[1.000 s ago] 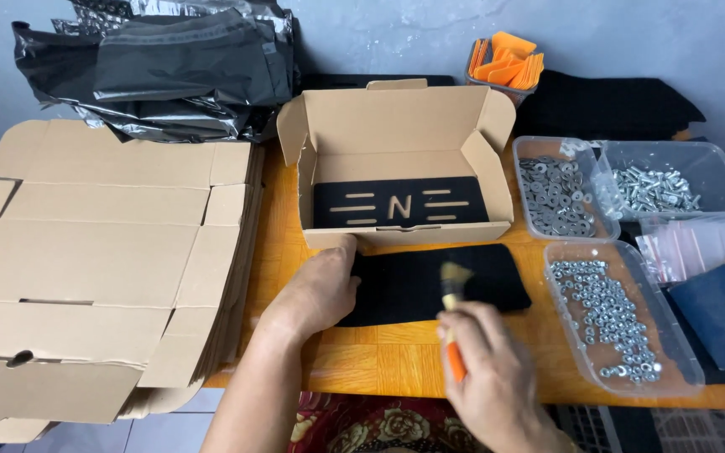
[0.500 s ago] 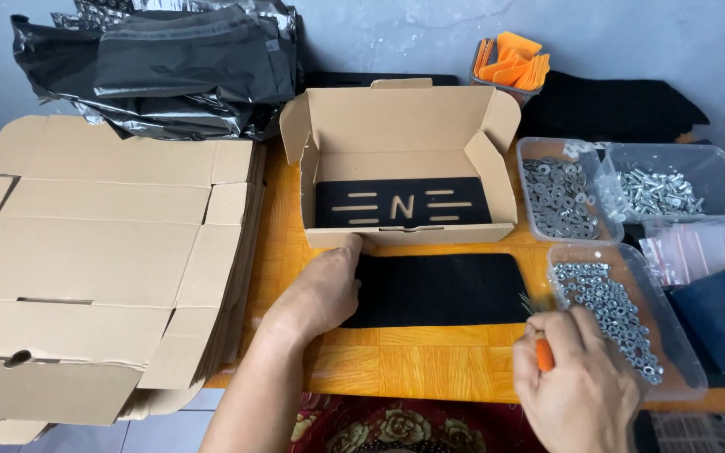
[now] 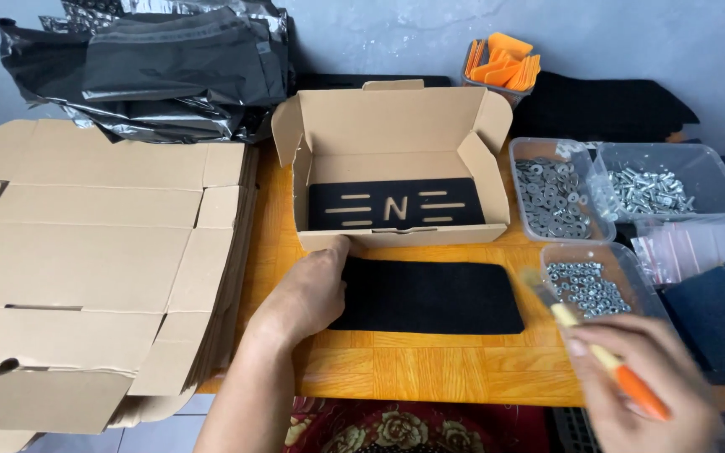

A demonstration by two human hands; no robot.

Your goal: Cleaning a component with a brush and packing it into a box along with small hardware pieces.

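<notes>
My left hand (image 3: 304,298) lies flat on the left end of a black felt rectangle (image 3: 434,295) on the wooden table. My right hand (image 3: 652,382) grips a small brush with an orange handle (image 3: 610,365); its bristles hover just off the felt's right edge, over a clear tub of metal nuts (image 3: 589,285). Behind the felt stands an open cardboard box (image 3: 396,134) with a black cut-out panel (image 3: 396,205) inside.
A stack of flat cardboard blanks (image 3: 86,252) fills the left. Black plastic bags (image 3: 169,67) are piled at the back left. Tubs of washers (image 3: 551,197) and screws (image 3: 660,184), small zip bags (image 3: 698,243), orange scrapers (image 3: 501,63) and dark fabric (image 3: 606,105) crowd the right.
My right hand has swept the brush from the middle of the felt rightward, off its right edge. My left hand has stayed on the felt.
</notes>
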